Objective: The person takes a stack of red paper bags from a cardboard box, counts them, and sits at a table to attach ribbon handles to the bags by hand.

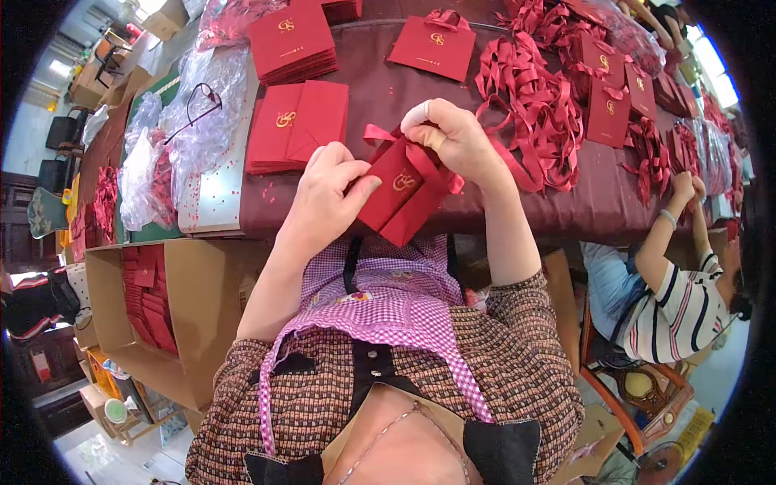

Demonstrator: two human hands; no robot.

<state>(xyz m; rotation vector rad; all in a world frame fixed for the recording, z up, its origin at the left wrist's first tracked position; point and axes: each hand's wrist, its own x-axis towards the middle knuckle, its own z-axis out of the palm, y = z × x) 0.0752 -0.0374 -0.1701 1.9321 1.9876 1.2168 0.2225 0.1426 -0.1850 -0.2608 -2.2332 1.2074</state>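
Note:
A small red paper gift bag (pixel 386 200) with a gold logo is held tilted above the table's near edge. My left hand (pixel 327 190) pinches its left side between thumb and fingers. At the bag's top, my right hand (pixel 465 141) is closed, with a white covering on one finger, gripping the red ribbon (pixel 424 162) by the opening. Exactly how the ribbon passes through the bag is hidden by my fingers. Just beyond my left hand lies a stack of flat red bags (pixel 275 129). A heap of loose red ribbons (pixel 529 105) lies right of my right hand.
Another stack of red bags (pixel 291 48) and a bag with a ribbon handle (pixel 432 48) lie farther back. Clear plastic wrapping (pixel 210 105) and glasses (pixel 194 113) are at left. An open carton (pixel 202 315) holds red bags. A co-worker in a striped shirt (pixel 675 315) sits at right.

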